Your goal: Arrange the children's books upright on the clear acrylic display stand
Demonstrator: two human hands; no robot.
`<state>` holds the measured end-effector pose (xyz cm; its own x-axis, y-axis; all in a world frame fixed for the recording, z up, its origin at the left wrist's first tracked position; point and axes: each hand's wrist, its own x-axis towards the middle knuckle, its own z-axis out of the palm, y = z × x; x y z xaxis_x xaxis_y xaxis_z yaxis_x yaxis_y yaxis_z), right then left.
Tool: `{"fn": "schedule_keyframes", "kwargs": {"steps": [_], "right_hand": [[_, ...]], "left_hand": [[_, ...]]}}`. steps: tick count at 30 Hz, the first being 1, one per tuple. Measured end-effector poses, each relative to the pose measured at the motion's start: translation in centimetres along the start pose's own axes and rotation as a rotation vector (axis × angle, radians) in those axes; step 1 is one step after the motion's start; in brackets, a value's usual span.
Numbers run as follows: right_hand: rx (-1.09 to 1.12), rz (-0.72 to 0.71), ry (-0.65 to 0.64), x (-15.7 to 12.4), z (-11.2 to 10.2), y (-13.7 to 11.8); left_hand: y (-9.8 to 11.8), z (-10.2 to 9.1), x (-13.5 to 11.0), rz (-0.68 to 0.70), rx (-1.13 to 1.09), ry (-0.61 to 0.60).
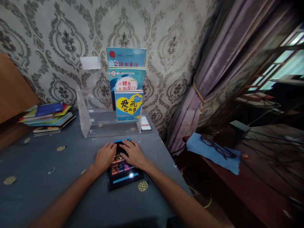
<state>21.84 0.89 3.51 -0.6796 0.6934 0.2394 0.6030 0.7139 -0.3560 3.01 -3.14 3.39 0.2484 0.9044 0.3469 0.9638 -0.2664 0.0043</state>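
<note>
A dark, glossy book [125, 179] with small colour pictures on its cover lies on the grey-blue tablecloth before me. My right hand [133, 153] rests on its upper part, palm down with fingers spread. At the upper left edge lies my left hand [105, 155], its fingers stretched out and touching the cover. Both hands hide parts of the book. Just beyond them stands a clear tiered display rack [84, 114]. On its right side, three rows of upright books show: a yellow-and-blue book [129, 107] in front, a teal book [127, 77] behind, and a light blue book [126, 56] at the back.
A stack of books [51, 114] lies at the far left beside a brown wooden panel [16, 85]. Right of the table, glasses [218, 147] rest on a blue cloth [201, 147] on a dark red surface with cables. A purple curtain [213, 69] hangs behind.
</note>
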Motion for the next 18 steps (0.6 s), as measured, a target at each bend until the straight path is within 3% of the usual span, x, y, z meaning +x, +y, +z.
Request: {"fn": "schedule_keyframes", "kwargs": {"steps": [11, 18], "right_hand": [[-0.067, 0.047, 0.025, 0.3, -1.0, -1.6], [-0.121, 0.014, 0.027, 1.8, -0.3, -2.3]], "left_hand": [[-2.4, 1.1, 0.5, 0.054, -0.250, -0.039], [-3.0, 1.6, 0.6, 0.091, -0.351, 0.040]]}}
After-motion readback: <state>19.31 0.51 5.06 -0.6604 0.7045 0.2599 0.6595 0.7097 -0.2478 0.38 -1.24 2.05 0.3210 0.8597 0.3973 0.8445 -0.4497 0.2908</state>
